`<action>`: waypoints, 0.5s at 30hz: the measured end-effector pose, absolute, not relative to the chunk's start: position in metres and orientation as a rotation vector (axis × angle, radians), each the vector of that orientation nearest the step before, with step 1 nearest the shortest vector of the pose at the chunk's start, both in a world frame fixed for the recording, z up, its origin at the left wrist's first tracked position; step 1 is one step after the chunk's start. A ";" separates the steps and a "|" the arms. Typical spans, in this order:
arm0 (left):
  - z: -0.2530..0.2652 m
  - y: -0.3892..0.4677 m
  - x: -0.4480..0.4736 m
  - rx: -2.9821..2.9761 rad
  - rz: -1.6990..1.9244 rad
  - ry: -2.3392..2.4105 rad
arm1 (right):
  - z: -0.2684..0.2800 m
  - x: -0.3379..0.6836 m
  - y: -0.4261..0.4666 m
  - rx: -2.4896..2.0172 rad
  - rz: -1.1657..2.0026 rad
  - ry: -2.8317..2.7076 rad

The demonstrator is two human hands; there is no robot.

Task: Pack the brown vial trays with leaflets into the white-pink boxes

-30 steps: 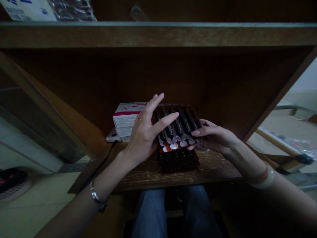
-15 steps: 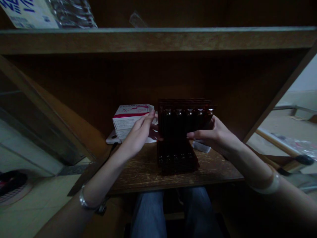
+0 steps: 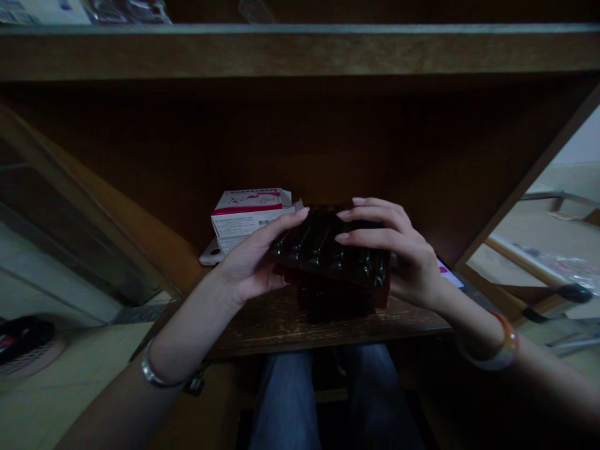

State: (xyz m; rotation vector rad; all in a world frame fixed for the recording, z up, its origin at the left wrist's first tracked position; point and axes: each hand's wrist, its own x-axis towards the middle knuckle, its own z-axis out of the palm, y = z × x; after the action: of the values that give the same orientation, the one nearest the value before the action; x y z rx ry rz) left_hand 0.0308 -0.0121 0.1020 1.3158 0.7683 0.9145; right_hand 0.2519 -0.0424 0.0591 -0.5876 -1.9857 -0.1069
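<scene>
A stack of dark brown, glossy blister packs [image 3: 323, 247] with a row of tube-like bulges is between my two hands, tilted flat over the desk. My left hand [image 3: 253, 256] grips its left side, with the thumb along the upper edge. Across the top right lies my right hand [image 3: 398, 244], its fingers curled over the packs. Beneath, a lower dark stack [image 3: 335, 303] rests on the wooden desk [image 3: 262, 322]. The room is dim, so the single packs are hard to tell apart.
White-and-pink cartons [image 3: 246, 219] are stacked behind my left hand, beside a white power strip [image 3: 212, 255]. A white-and-pink flat piece [image 3: 450, 275] lies right of my right wrist. A shelf edge [image 3: 300, 53] crosses above; a basket [image 3: 25, 350] stands on the floor at left.
The upper packs, upright before, are now tipped down flat above the lower stack. My right hand has moved from their lower right side onto the top. The view has shifted slightly downward.
</scene>
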 end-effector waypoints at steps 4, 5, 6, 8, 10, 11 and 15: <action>0.099 -0.016 0.036 1.169 0.787 0.767 | 0.058 0.252 -0.041 -0.717 -0.086 -1.876; 0.098 -0.017 0.037 1.167 0.801 0.764 | 0.058 0.252 -0.040 -0.749 -0.059 -1.843; 0.097 -0.018 0.038 1.174 0.828 0.759 | 0.058 0.252 -0.039 -0.768 -0.028 -1.813; 0.096 -0.020 0.039 1.198 0.905 0.759 | 0.058 0.251 -0.038 -0.764 0.064 -1.759; 0.096 -0.021 0.039 1.215 0.982 0.787 | 0.057 0.251 -0.036 -0.750 0.248 -1.717; 0.097 -0.020 0.039 1.225 1.024 0.799 | 0.057 0.251 -0.036 -0.754 0.363 -1.702; 0.095 -0.016 0.038 1.290 1.176 0.793 | 0.057 0.251 -0.035 -0.822 0.683 -1.673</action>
State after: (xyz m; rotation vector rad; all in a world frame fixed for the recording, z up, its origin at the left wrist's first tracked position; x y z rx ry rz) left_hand 0.0381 -0.0157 0.0952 1.2896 0.7926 1.1765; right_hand 0.2512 -0.0347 0.0573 -0.8223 -1.6725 0.6835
